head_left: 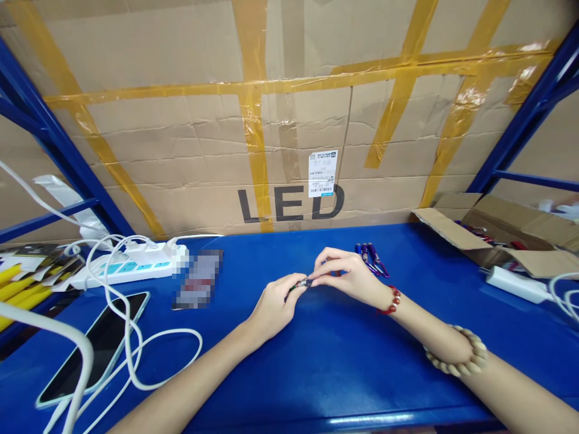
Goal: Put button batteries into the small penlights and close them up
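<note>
Both hands meet over the middle of the blue table (344, 361). My left hand (274, 307) pinches a small dark cylindrical item with a silver end, the small flashlight (302, 283). My right hand (346, 276) holds the same item's silver end with its fingertips. The right wrist wears a red bead bracelet and a pale bead bracelet further up the arm. Just behind my right hand lie several blue and purple small flashlights with clips (371, 258) on the table.
A large taped cardboard box marked LED (289, 120) stands behind. An open carton (502, 232) with more items is at right, with a white adapter (515, 283). At left: a power strip (131, 262), white cables (136, 355), a phone (97, 343), yellow items (18, 286).
</note>
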The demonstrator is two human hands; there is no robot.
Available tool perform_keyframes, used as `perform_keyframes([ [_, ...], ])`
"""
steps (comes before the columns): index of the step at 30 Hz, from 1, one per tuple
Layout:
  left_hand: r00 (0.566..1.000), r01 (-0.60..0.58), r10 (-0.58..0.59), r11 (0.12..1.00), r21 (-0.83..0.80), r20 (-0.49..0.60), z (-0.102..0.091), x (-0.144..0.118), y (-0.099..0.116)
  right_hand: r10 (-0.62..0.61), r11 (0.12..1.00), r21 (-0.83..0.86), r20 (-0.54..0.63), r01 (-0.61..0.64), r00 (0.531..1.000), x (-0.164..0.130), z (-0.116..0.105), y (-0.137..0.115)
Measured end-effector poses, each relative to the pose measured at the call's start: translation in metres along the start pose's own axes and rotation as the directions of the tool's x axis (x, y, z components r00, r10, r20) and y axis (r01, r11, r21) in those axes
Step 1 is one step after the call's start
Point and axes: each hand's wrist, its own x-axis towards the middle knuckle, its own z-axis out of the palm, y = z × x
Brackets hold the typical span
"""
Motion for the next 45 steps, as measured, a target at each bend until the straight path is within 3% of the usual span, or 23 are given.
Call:
perform_keyframes([
  [4, 0.998, 0.004, -0.002, 0.999, -0.034, 0.055, 0.001, -0.002, 0.000, -0.126, 0.978, -0.159, 0.067, 0.136, 0.990, -0.002, -0.005, -0.002],
  [9, 0.996, 0.002, 0.003, 0.998, -0.055, 0.094, 0.002, -0.002, 0.001, -0.215, 0.941, -0.239, 0.126, 0.240, 0.969, -0.001, -0.009, -0.006],
  [14, 0.992, 0.037, -0.030, 0.998, -0.048, 0.126, 0.000, -0.005, 0.000, -0.233, 0.927, -0.268, 0.132, 0.261, 0.963, -0.002, -0.008, -0.007],
  [19, 0.983, 0.112, -0.105, 0.993, -0.040, 0.148, -0.002, -0.009, -0.004, -0.025, 0.988, -0.147, 0.099, 0.040, 0.995, -0.005, 0.002, -0.003],
  [23, 0.997, -0.014, 0.012, 1.000, 0.020, 0.081, -0.004, -0.012, -0.006, 0.204, 0.978, 0.031, 0.071, -0.207, 0.976, -0.004, 0.010, -0.006],
  [26, 0.987, -0.159, 0.158, 0.980, 0.123, 0.015, -0.005, -0.013, -0.007, 0.363, 0.899, 0.212, 0.129, -0.383, 0.923, -0.001, 0.014, -0.013],
  [31, 0.945, -0.300, 0.319, 0.933, 0.198, -0.069, -0.008, -0.011, -0.003, 0.580, 0.613, 0.424, 0.331, -0.667, 0.744, -0.001, 0.015, -0.023],
  [35, 0.956, -0.276, 0.290, 0.943, 0.183, -0.052, -0.006, -0.007, -0.001, 0.626, 0.583, 0.380, 0.353, -0.718, 0.695, 0.001, 0.015, -0.023],
  [37, 0.966, -0.223, 0.243, 0.957, 0.188, -0.093, -0.004, -0.006, -0.004, 0.631, 0.658, 0.316, 0.262, -0.683, 0.730, 0.001, 0.015, -0.019],
  [39, 0.971, -0.175, 0.202, 0.965, 0.195, -0.129, -0.001, -0.004, -0.006, 0.543, 0.804, 0.229, 0.091, -0.549, 0.835, 0.001, 0.014, -0.015],
  [41, 0.977, -0.142, 0.169, 0.971, 0.194, -0.132, 0.000, -0.003, -0.007, 0.352, 0.929, 0.131, -0.018, -0.347, 0.936, 0.000, 0.012, -0.010],
  [43, 0.984, -0.118, 0.139, 0.975, 0.188, -0.108, 0.000, -0.003, -0.006, 0.166, 0.985, 0.056, -0.020, -0.164, 0.986, -0.001, 0.009, -0.006],
  [45, 0.992, -0.090, 0.104, 0.979, 0.185, -0.068, -0.001, -0.002, -0.004, 0.033, 0.999, -0.018, 0.004, -0.033, 0.999, -0.002, 0.005, -0.003],
])
